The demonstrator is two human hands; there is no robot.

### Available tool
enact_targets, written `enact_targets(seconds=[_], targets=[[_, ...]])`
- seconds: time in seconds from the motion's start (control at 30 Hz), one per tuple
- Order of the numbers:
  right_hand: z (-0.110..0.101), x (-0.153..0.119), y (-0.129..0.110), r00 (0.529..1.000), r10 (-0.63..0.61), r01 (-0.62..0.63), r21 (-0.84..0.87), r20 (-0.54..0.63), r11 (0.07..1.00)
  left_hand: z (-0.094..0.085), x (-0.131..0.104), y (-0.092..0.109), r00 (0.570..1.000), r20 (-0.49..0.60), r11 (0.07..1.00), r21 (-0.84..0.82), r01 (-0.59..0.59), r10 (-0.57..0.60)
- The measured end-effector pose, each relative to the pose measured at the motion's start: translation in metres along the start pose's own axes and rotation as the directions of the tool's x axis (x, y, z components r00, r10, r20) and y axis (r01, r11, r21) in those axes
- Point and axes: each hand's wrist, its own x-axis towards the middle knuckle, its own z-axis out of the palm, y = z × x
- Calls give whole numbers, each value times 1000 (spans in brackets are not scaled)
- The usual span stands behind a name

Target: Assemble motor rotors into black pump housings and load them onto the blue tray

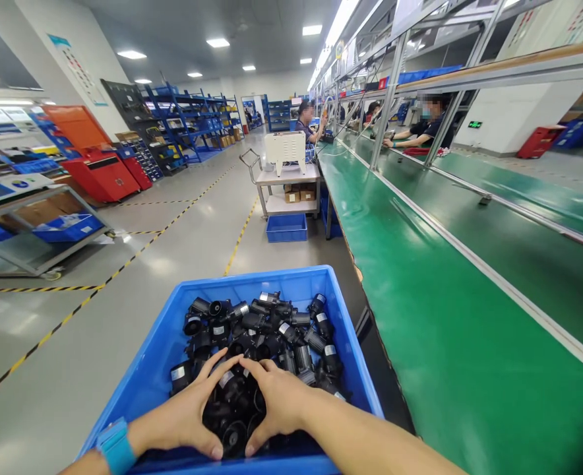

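A large blue plastic bin stands right before me, filled with loose black cylindrical motors, several with ribbed housings and white labels. My left hand, a blue band on its wrist, curves around a cluster of motors from the left. From the right, my right hand cups the same cluster. The fingertips of both hands meet at its far side, while the thumbs stay slightly apart at the near side. Whether the cluster is lifted off the pile cannot be told.
A long green workbench with metal rails runs along the right. Ahead stands a cart bearing a white machine, with a blue crate below. People sit farther along the bench. Yellow-black tape marks the floor left.
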Motion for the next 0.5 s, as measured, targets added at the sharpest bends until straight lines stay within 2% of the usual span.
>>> enact_targets(seconds=[0.13, 0.23, 0.33, 0.43, 0.5], targets=[[4, -1, -2, 1000, -24, 23, -77, -10, 997, -2, 10, -7, 978, -186, 995, -62, 82, -92], [6, -5, -6, 999, -26, 24, -112, -20, 993, -3, 6, -11, 988, -100, 985, -135, 104, -118], [8, -6, -6, 997, -26, 19, -92, -72, 996, -3, -1, -15, 999, -22, 992, -121, 26, -29], [9, -2, -2, 993, -22, 18, -30, -113, 999, -1, 1, -13, 996, -80, 996, -75, -55, 49], [9, 2, 2, 990, -1, 10, 64, -139, 998, -1, 7, -4, 989, -141, 991, -122, -57, 39]])
